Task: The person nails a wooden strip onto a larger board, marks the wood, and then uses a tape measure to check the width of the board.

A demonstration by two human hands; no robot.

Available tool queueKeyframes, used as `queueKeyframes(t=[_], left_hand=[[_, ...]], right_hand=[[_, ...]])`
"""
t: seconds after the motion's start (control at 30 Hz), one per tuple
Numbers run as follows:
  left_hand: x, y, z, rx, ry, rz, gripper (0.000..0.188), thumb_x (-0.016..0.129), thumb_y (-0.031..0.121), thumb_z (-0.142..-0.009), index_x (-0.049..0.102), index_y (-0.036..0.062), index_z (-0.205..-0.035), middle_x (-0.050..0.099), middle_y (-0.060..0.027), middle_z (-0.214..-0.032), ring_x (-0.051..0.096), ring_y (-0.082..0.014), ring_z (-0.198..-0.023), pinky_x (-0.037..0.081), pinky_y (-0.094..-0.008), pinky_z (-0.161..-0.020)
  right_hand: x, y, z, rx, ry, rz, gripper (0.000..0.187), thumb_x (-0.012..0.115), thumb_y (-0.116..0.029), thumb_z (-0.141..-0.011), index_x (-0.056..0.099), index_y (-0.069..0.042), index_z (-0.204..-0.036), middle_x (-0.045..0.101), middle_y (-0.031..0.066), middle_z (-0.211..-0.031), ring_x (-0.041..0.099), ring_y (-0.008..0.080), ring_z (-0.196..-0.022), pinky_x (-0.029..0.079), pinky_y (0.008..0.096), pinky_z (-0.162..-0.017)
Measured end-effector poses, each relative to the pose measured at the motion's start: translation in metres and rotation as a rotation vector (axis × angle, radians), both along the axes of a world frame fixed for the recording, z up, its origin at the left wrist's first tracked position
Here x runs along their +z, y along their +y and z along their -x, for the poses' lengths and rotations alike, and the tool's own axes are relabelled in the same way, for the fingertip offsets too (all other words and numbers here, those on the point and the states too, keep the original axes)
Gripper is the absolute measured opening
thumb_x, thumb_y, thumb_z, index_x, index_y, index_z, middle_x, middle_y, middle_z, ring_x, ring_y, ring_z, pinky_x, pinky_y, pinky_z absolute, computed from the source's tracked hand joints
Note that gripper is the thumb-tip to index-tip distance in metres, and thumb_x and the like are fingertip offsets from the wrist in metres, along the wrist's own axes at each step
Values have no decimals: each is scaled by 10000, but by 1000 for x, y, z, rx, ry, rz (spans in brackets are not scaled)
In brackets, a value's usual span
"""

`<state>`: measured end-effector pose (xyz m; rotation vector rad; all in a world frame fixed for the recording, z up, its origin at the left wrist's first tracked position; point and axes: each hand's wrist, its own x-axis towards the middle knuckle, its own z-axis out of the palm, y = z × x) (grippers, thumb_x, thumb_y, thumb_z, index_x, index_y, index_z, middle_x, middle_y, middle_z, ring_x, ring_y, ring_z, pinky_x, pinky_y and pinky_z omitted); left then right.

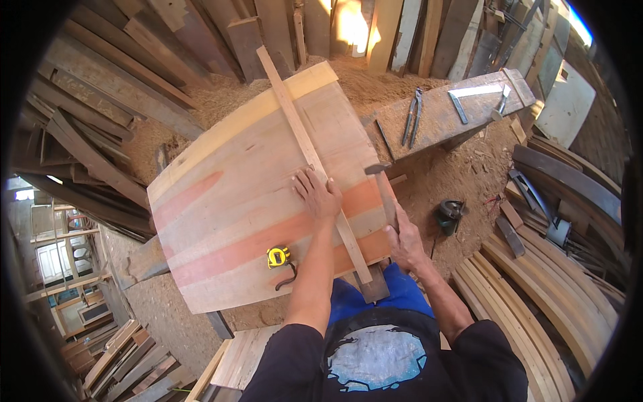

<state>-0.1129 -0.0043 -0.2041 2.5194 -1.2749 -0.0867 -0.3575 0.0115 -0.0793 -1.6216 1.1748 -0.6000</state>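
A long thin wooden strip (pixel 293 119) lies across a wide panel of pale and reddish boards (pixel 234 194). My left hand (pixel 318 192) presses down over the strip, its fingers stretched out and the thumb near the strip's right edge. At the panel's right edge, my right hand (pixel 406 236) is closed around the handle of a hammer (pixel 383 184), whose head points away from me. A yellow and black tape measure (pixel 278 257) sits on the panel, left of my left forearm. Near my body, the strip's end overlaps a short dark board (pixel 376 287).
On a bench (pixel 439 110) at the far right lie pincers (pixel 413 117), a square (pixel 459 106) and another hammer (pixel 500 104). Curved timbers (pixel 516 321) are stacked to my right. A power tool (pixel 450 213) stands on the sawdust-covered ground. Planks (pixel 120 87) lean at the back.
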Motion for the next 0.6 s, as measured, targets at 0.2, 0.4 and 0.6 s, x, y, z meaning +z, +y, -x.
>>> queueKeyframes(t=[0.2,0.4,0.6], left_hand=[[18,-11,3,1,18,14,756,587,355,-944,359,-75,-1522,255,-317,-1624,150,-488,-1535,102,-589,-1249],[1,5,-7,-15,126,31,751,514,318,-915,346,-50,-1547,264,-289,-1637,154,-458,-1545,68,-585,-1253],[-13,22,-40,-158,198,40,731,493,279,-906,352,-51,-1543,297,-279,-1629,165,-454,-1543,68,-581,-1253]], right_hand=[[-1,-69,-61,198,287,-63,628,550,-101,-980,333,-52,-1568,584,341,-1322,585,524,-1167,498,503,-949],[-33,-82,-70,110,51,255,552,534,-92,-998,399,-42,-1531,672,233,-979,682,372,-909,526,473,-864],[-20,-77,-49,76,-53,-587,511,551,-137,-995,455,-10,-1481,620,164,-891,660,239,-839,540,415,-821]])
